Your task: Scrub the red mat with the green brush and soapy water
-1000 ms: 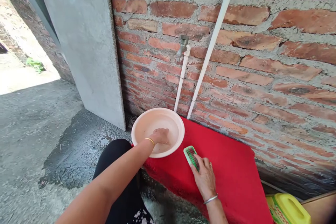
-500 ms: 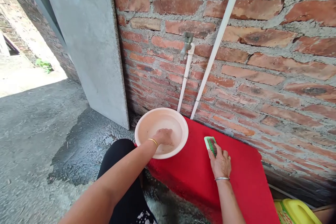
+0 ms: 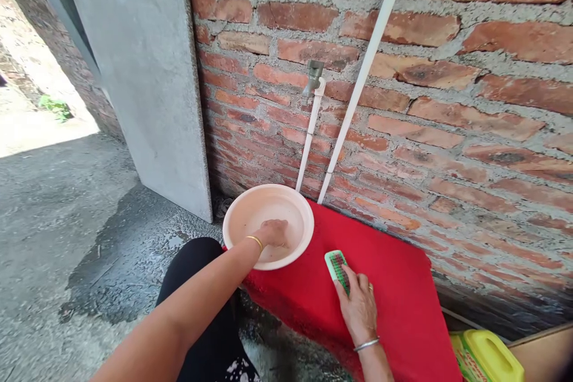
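My left hand (image 3: 272, 231) dips into a pale pink basin (image 3: 306, 240) of water, its fingers curled and partly under the surface. Whether anything is in those fingers is hidden. A gold bangle circles that wrist. My right hand (image 3: 359, 307) grips a scrubbing brush (image 3: 333, 264) with a pale green body and green and dark red bristles facing up. The brush is over the red cloth (image 3: 398, 286), right of the basin. The cloth covers a low surface, and the basin stands at its left end.
A brick wall (image 3: 403, 131) rises behind the cloth, with a tap (image 3: 312, 77) and white pipes (image 3: 358, 89) on it. A grey slab (image 3: 143, 83) leans at the left above wet concrete floor (image 3: 129, 250). A yellow jug (image 3: 487, 355) stands at bottom right.
My right hand has drawn the brush left and toward me across the red cloth. My left hand stays in the basin. The whole view has shifted slightly.
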A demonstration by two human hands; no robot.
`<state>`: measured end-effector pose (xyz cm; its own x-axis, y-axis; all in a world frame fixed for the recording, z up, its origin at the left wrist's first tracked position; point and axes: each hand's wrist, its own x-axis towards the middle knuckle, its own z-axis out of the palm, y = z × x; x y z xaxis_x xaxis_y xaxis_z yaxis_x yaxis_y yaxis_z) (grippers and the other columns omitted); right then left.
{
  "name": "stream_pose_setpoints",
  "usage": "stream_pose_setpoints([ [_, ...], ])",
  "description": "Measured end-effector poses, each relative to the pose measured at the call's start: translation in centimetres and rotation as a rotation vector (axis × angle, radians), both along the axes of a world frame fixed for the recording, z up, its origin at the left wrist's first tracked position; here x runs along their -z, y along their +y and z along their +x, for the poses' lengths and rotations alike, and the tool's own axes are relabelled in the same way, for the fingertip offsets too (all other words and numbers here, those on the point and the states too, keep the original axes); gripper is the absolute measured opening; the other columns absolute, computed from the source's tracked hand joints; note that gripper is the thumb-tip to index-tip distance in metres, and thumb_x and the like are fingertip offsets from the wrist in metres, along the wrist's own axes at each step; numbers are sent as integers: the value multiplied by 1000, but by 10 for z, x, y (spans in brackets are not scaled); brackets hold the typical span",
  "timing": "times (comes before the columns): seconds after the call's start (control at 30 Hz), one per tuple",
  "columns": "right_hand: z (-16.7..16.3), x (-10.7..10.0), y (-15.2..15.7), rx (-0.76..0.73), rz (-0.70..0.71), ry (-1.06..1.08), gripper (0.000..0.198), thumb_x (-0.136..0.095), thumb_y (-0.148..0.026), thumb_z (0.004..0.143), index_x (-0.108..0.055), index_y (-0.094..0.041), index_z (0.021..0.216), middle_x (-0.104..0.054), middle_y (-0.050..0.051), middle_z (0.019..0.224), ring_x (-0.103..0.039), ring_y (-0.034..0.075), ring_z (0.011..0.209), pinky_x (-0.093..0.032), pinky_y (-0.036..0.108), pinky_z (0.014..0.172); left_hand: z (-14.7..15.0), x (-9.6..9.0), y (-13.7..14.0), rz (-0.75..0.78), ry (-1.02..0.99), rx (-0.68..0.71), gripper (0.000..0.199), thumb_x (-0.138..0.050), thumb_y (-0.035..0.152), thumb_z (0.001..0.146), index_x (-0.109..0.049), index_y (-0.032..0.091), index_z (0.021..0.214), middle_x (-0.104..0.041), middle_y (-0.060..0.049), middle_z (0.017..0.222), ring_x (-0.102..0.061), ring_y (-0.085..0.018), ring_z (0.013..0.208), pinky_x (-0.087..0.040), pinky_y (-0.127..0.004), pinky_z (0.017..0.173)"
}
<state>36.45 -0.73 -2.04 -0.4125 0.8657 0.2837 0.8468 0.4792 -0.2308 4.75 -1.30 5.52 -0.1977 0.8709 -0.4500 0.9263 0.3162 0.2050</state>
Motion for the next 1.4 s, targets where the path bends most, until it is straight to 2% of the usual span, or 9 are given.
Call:
stream_pose_setpoints([
  [0.1, -26, -6, -9, -93, -35, 6, 38, -47, -39, 97, -62, -27, 129, -61, 7, 100, -57, 24, 92, -44, 37, 88, 0, 0, 0, -1, 3, -10, 71, -74, 51, 69, -56, 18, 129, -63, -18, 133, -60, -36, 123, -48, -46, 100],
  [0.23, -55, -17, -8, -132, -59, -33, 36, -51, -33, 95, -63, -28, 129, -61, 6, 101, -57, 22, 93, -44, 34, 87, 0, 3, 0, 11, 13, 3, 70, -74, 51, 68, -56, 19, 127, -63, -18, 133, -60, -35, 122, -48, -46, 99],
  [0.37, -73, -25, 9, -107, -75, -89, 37, -50, -36, 96, -62, -28, 131, -61, 7, 102, -56, 23, 94, -42, 33, 85, -1, 4, 0, 6, 29, 11, 70, -72, 53, 69, -56, 17, 127, -63, -18, 131, -61, -35, 121, -48, -46, 100],
  [0.5, -77, -27, 35, -9, -77, -128, 41, -48, -42, 98, -59, -29, 135, -60, 8, 104, -56, 23, 95, -41, 33, 84, 1, -1, 0, -6, 12, 4, 69, -73, 53, 69, -56, 17, 126, -64, -18, 130, -61, -36, 121, -49, -46, 99],
  [0.67, -55, -26, 62, 193, -55, -157, 47, -47, -47, 97, -58, -26, 137, -61, 11, 104, -58, 24, 90, -42, 35, 83, 3, -8, -1, -15, -6, 2, 71, -74, 50, 70, -56, 16, 129, -62, -19, 133, -59, -36, 123, -48, -48, 101],
  [0.93, 26, -4, 66, 362, 70, -132, 54, -40, -52, 97, -59, -19, 135, -60, 13, 96, -58, 26, 81, -44, 39, 80, 3, -6, -3, 6, -10, 29, 71, -73, 50, 72, -56, 15, 131, -62, -19, 133, -60, -37, 123, -48, -48, 101],
  [1.13, 60, 9, 57, 326, 127, -73, 57, -31, -54, 98, -61, -18, 130, -59, 11, 91, -57, 26, 78, -44, 40, 80, 4, -7, -3, 15, -11, 7, 69, -74, 47, 71, -57, 16, 130, -62, -19, 134, -59, -37, 123, -48, -48, 100],
  [1.3, 53, 16, 36, 148, 155, 19, 55, -30, -56, 98, -64, -21, 124, -59, 10, 90, -57, 25, 83, -44, 39, 81, 3, -5, -2, 14, -3, 1, 69, -74, 47, 69, -58, 15, 128, -63, -19, 132, -59, -37, 123, -49, -48, 100],
  [1.4, 43, 18, 25, 92, 161, 34, 53, -33, -56, 98, -65, -22, 124, -60, 9, 92, -57, 24, 84, -43, 38, 82, 2, -3, -1, 12, 2, -2, 68, -74, 48, 68, -58, 15, 126, -64, -19, 131, -61, -37, 122, -49, -48, 98],
])
